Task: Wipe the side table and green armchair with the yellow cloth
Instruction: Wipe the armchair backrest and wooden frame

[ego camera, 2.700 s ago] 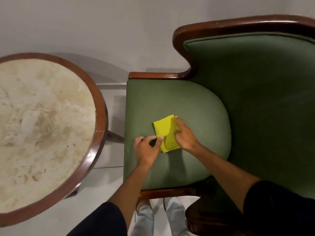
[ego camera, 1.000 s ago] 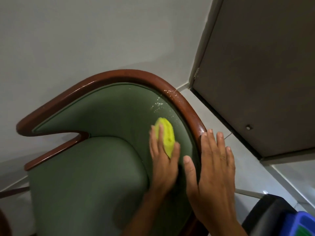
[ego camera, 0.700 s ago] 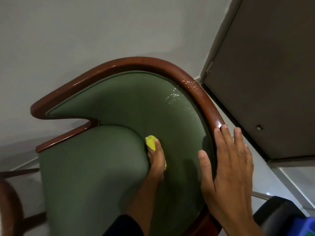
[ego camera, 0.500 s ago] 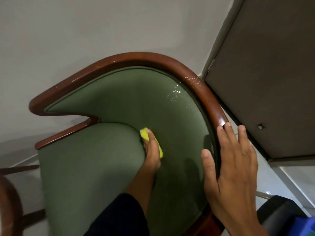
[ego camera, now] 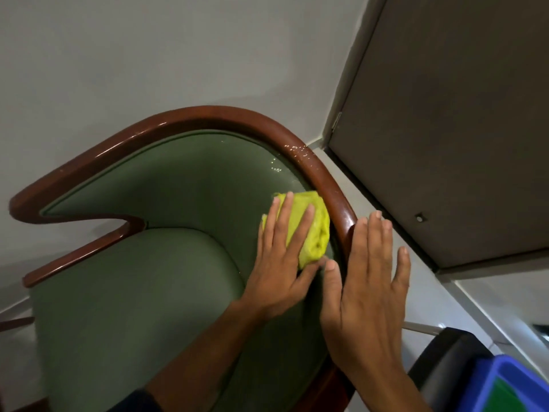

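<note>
The left hand [ego camera: 277,269] presses the folded yellow cloth [ego camera: 313,226] flat against the inner upholstery of the green armchair [ego camera: 166,278], high on the right side of the backrest. Its fingers [ego camera: 286,215] are spread over the cloth and the thumb tucks under the cloth's near edge, so the cloth is pinned between palm and fabric rather than pinched. The far right edge of the cloth lies just against the curved wooden rail [ego camera: 335,194] that tops the backrest.

The right hand [ego camera: 370,292] rests open on that same rail, just right of the cloth, with its fingers stretched out together over the outer side and its thumb [ego camera: 332,281] lying on the inner side close to the left thumb. It holds nothing.

Small bright droplets [ego camera: 297,150] glisten on the rail and on the upholstery just beyond the cloth. The seat cushion [ego camera: 130,286] fills the near left part of the chair. Behind the chair stands a pale wall [ego camera: 178,55], and to the right a grey-brown door [ego camera: 460,129] meets it at a corner. At the near right edge sit a black object [ego camera: 439,361] and a blue bin [ego camera: 505,385]. The side table cannot be made out clearly.
</note>
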Demonstrator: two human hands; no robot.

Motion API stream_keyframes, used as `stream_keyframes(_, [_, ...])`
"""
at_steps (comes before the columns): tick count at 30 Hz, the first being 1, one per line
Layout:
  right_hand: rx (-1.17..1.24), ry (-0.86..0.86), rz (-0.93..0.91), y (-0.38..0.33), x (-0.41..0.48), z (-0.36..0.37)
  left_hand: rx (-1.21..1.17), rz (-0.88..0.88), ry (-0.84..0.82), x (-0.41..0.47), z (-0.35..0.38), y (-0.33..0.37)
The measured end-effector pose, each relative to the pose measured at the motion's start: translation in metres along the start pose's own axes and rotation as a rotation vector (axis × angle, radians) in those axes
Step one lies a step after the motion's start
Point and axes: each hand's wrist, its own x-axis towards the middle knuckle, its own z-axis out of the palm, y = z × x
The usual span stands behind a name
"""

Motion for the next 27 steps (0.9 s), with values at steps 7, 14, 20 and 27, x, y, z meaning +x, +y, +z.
stream_keyframes(7, [0.294,0.210,0.085,0.006,-0.007,0.001,-0.170,-0.610,0.336,0.128,-0.038,-0.028])
stream_keyframes(14, [0.420,0.263,0.169,0.005,-0.016,-0.003,-0.022,0.016,0.031,0.068,-0.029,0.004])
stream_keyframes(20, [0.667,0.327,0.457,-0.004,-0.049,0.001,0.036,0.349,-0.224,0.022,-0.030,0.022])
stream_keyframes(27, [0.586,0.224,0.389,-0.007,-0.048,-0.001,0.317,-0.151,-0.105,0.176,-0.095,-0.039])
